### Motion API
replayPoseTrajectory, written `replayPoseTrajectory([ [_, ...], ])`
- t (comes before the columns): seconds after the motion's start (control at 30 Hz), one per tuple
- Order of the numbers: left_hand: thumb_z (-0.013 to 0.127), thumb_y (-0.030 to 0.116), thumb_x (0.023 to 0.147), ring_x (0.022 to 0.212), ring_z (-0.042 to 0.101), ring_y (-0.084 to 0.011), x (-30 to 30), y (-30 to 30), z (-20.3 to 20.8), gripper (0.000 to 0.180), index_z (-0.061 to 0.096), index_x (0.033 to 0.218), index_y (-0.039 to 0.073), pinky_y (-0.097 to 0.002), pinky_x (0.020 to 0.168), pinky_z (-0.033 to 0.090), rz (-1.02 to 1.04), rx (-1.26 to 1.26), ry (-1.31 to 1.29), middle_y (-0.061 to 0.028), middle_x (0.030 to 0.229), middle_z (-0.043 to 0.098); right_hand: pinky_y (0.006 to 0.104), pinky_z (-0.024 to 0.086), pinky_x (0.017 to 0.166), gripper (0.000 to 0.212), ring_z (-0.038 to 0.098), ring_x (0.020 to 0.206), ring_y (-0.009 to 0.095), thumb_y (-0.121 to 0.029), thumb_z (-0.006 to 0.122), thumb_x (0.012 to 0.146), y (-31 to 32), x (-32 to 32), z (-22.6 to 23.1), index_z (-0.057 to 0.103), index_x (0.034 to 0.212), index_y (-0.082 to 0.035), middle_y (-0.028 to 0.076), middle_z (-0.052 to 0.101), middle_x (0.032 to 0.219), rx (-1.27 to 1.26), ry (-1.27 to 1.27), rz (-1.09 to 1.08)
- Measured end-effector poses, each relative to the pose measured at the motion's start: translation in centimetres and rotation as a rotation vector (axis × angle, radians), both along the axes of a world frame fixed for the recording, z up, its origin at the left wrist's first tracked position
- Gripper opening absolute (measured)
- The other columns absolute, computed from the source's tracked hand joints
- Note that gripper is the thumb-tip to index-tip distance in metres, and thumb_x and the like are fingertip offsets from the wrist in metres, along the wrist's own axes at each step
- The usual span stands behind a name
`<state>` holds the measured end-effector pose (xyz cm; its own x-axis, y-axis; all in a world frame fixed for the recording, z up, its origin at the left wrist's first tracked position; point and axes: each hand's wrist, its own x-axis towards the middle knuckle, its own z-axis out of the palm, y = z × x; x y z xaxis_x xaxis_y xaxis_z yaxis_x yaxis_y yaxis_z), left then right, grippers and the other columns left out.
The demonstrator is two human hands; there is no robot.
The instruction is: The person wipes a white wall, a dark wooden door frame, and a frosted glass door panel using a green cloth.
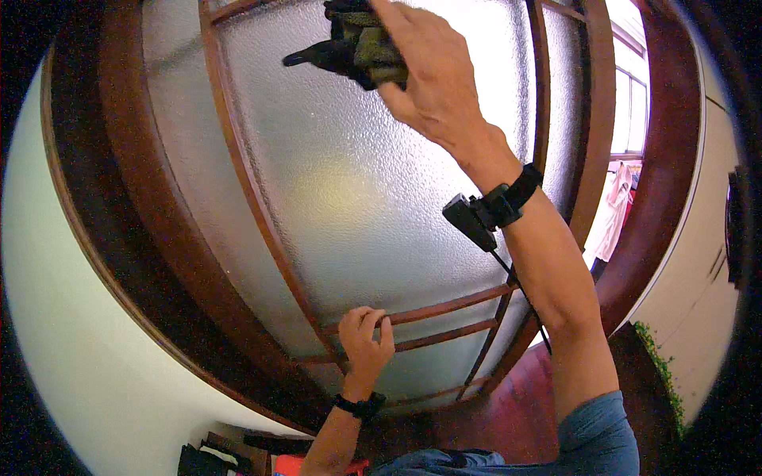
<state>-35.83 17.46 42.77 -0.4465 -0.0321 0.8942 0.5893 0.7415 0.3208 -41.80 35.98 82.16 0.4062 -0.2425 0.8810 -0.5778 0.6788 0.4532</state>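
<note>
A tall door with frosted glass (333, 143) and dark wooden bars fills the middle of the view. High against the glass, my right hand (436, 75) is closed on a bundled black and olive-green cloth (373, 47); a dark end of it sticks out to the left. Lower down, my left hand (365, 341) rests by a wooden crossbar (452, 305), its fingers half bent and apart, with nothing seen in them. Each wrist wears a black strap; the right one carries a small black device (476, 218) with a cable.
A pale wall (71, 262) curves along the left. On the right, an opening shows a window and hanging pink clothing (615, 214). A strip of green leaves (659, 373) borders the lower right. Reddish wooden floor (516, 404) lies below, and dark items (210, 460) sit at lower left.
</note>
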Motion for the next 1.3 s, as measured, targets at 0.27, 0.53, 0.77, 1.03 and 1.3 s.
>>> replayPoseTrajectory([
  [0.27, 0.077, 0.006, 0.085, 0.100, 0.059, -0.0307, 0.1, -0.4, -0.3, 0.023, 0.072, 0.107, 0.009, -0.0452, 0.089, 0.044, 0.050, -0.047, 0.042, -0.0082, 0.110, 0.063, 0.0499, 0.044, 0.095, 0.065, 0.061, 0.114, 0.031, -0.012, 0.076, 0.067, -2.5, -0.7, -7.2, 0.070, 0.130, -0.026, 0.005, 0.066, 0.130, 0.148, -0.056, 0.021],
  [0.53, 0.077, 0.002, 0.082, 0.100, 0.059, -0.0312, 3.9, -1.1, 3.8, 0.029, 0.071, 0.109, 0.009, -0.0461, 0.093, 0.044, 0.128, -0.091, 0.067, -0.0090, 0.109, 0.062, 0.0461, 0.043, 0.098, 0.051, 0.063, 0.112, 0.027, -0.014, 0.069, 0.071, -3.2, 3.6, -12.8, 0.077, 0.121, -0.023, 0.002, 0.069, 0.132, 0.259, -0.236, 0.072],
  [0.77, 0.076, 0.004, 0.083, 0.100, 0.058, -0.0360, 3.1, -1.8, 2.0, 0.023, 0.072, 0.105, 0.005, -0.0485, 0.090, 0.046, 0.139, -0.110, 0.083, -0.0125, 0.107, 0.063, 0.0434, 0.043, 0.098, 0.047, 0.060, 0.113, 0.022, -0.017, 0.068, 0.076, -2.8, 4.3, -20.7, 0.077, 0.122, -0.023, 0.000, 0.070, 0.131, 0.357, -0.344, 0.076],
  [1.03, 0.070, 0.006, 0.082, 0.102, 0.058, -0.0421, 0.5, -1.8, -0.6, 0.025, 0.070, 0.107, 0.001, -0.0530, 0.087, 0.048, 0.078, -0.072, 0.259, -0.0207, 0.110, 0.063, 0.0497, 0.045, 0.101, 0.047, 0.056, 0.123, 0.025, -0.023, 0.060, 0.088, 0.0, 4.2, -29.2, 0.070, 0.134, -0.023, 0.003, 0.064, 0.141, 0.576, -0.546, 0.035],
  [1.3, 0.070, 0.007, 0.082, 0.100, 0.059, -0.0396, -0.2, -0.7, -2.3, 0.019, 0.067, 0.100, 0.002, -0.0510, 0.087, 0.047, 0.019, 0.000, 0.187, -0.0201, 0.112, 0.062, 0.0440, 0.045, 0.100, 0.042, 0.059, 0.116, 0.023, -0.016, 0.066, 0.083, 1.5, 3.5, -28.0, 0.077, 0.123, -0.021, 0.003, 0.067, 0.131, 0.573, -0.427, 0.060],
])
